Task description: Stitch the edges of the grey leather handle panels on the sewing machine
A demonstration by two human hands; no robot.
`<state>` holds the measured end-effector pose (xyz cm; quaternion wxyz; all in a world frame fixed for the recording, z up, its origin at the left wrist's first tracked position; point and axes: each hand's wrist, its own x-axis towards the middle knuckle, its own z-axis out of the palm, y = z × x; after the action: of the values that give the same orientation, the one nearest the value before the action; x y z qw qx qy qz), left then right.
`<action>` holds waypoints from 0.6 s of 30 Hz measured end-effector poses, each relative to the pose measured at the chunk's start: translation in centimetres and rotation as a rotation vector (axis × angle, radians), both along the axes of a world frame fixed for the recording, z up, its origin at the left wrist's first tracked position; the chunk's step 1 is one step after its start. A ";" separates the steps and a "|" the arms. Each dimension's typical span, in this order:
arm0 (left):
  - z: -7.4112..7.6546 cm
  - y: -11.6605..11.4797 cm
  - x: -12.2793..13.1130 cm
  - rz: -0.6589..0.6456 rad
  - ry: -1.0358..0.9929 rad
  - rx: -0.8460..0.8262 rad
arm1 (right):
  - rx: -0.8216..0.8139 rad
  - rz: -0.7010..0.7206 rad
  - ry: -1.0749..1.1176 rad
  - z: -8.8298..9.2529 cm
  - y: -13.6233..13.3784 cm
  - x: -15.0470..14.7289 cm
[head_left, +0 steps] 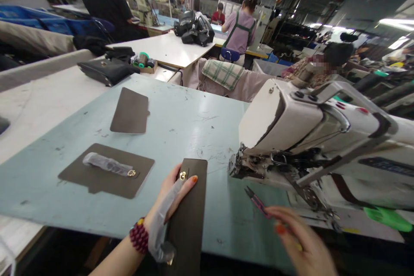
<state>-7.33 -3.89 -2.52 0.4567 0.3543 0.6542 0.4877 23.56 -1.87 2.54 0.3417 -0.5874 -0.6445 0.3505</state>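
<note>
My left hand [176, 189] is closed on the long edge of a dark brown leather panel [190, 215], thumb on top beside a gold metal fitting. A strap wrapped in clear plastic [158, 224] hangs from that fitting over my wrist. My right hand [302, 239], partly blurred, has its fingertips at the handle end of pink thread snips [258, 203], whose dark blades point away to the left. On the table's left lie a similar brown panel [106, 187] with a plastic-wrapped strap and a plain brown panel [131, 114].
A white sewing machine [281, 116] stands on the right, its head over the pale blue tabletop [181, 116]. Further back are a black bag [106, 69], thread spools [142, 59], and a white table [155, 49] with black bags. Several people sit or stand beyond.
</note>
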 end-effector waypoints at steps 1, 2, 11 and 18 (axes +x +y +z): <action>-0.3 -0.2 0.2 -0.002 0.001 0.002 | -0.117 0.114 0.056 -1.2 -0.4 -1.6; -0.6 -0.3 0.4 -0.005 0.003 0.009 | -0.262 0.237 0.135 -2.4 -0.9 -3.6; -3.4 -6.7 -7.9 0.263 0.554 0.204 | -0.613 0.382 0.759 -5.4 1.8 -17.4; -3.8 -9.2 -20.9 0.281 1.234 0.130 | -0.413 -0.025 1.030 -5.9 7.6 -19.7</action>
<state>-28.25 -13.12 -6.31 -0.0951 0.5077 0.8064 0.2879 3.90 5.69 -3.34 0.4944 -0.4027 -0.3048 0.7075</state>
